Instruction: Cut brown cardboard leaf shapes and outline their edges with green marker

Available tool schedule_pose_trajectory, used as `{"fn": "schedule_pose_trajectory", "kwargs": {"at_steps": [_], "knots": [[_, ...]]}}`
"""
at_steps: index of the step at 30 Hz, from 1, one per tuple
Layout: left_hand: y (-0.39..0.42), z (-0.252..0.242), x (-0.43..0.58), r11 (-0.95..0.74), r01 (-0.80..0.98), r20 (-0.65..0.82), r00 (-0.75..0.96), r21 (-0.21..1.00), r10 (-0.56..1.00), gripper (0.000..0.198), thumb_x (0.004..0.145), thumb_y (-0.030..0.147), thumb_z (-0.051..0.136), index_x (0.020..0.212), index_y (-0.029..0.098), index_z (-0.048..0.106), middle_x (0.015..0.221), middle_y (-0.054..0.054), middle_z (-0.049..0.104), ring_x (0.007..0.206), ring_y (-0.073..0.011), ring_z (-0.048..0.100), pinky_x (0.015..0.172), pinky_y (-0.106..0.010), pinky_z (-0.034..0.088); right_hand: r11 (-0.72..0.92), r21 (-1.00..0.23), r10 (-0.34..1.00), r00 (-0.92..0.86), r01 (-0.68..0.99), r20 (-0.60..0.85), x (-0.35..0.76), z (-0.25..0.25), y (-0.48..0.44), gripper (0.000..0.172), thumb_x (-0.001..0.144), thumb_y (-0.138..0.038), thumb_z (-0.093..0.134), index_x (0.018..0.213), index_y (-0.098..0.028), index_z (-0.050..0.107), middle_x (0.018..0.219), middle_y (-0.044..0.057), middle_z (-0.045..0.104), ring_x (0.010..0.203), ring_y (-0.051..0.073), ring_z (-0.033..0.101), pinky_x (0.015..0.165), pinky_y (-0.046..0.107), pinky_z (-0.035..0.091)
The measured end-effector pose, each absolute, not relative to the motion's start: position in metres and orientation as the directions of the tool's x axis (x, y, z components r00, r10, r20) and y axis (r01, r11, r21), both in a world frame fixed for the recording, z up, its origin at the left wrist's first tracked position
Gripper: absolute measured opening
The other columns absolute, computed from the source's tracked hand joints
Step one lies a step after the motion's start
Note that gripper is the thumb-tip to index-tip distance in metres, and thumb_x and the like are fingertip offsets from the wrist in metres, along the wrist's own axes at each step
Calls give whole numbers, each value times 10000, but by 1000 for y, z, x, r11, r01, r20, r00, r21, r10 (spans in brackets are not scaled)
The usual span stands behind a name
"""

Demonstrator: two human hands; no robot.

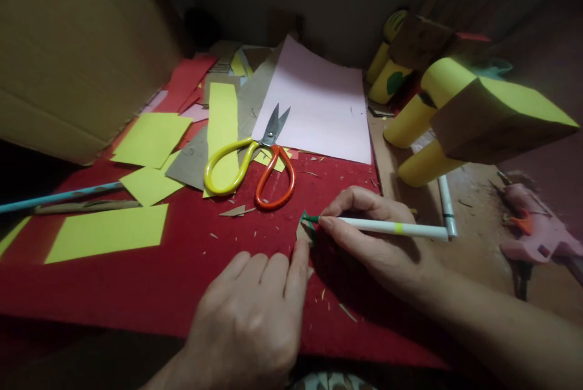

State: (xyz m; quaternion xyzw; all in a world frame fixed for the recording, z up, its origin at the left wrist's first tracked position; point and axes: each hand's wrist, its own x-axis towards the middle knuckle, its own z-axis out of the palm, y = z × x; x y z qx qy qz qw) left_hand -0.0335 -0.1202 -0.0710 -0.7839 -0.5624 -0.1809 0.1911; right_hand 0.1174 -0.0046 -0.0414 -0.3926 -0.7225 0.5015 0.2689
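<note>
My right hand (364, 220) pinches a white felt-tip marker (387, 227) with a green tip and a light green band. The tip touches the upper part of a small piece of cardboard (304, 232), whose top and right edges are green. My left hand (259, 305) is closed, its other fingers curled, with the index fingertip pressing the lower end of that piece against the red cloth (218, 232). Just beyond lie scissors (270, 135), their blades apart, with one yellow and one red-orange handle. A cardboard scrap (234, 212) rests below the handles.
Yellow paper pieces (109, 233) lie left, and a pale pink sheet (319, 104) behind. On the right stand a yellow paper-and-cardboard model (483, 123) and a similar one behind. A pink glue gun (537, 226) lies far right. A large cardboard panel (77, 44) rises left.
</note>
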Motion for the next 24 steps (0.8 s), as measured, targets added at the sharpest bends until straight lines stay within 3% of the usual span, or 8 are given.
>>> {"fn": "schedule_pose_trajectory", "kwargs": {"at_steps": [11,16,20,24], "knots": [[-121,-74,-24,-219,974,551,215,-59,807,337,843,49,406,1106,40,616,666,-77,606,640,-248,575,569,-382,349,215,-935,797,-604,283,0,118,-45,-4,95,856,-237,644,788,-182,607,687,-20,635,609,104,566,510,192,404],[-122,-74,-24,-220,974,539,214,-55,814,376,820,61,458,1168,29,596,688,-80,619,601,-225,525,572,-380,351,232,-926,790,-614,296,1,119,-45,-4,99,865,-254,635,801,-182,609,680,-19,633,600,106,566,499,193,398],[-121,-73,-25,-231,971,534,224,-56,816,426,809,64,468,1218,3,572,628,-46,545,563,-214,470,563,-377,348,224,-933,783,-621,281,1,119,-47,-5,96,875,-258,631,812,-190,607,676,-29,628,596,95,558,483,182,375],[-121,-75,-26,-234,971,552,220,-46,804,413,810,52,448,1194,-9,587,631,-46,540,577,-214,488,583,-381,362,214,-929,780,-625,302,-24,118,-43,-6,112,868,-253,625,780,-185,607,655,-23,622,578,101,554,461,189,365]]}}
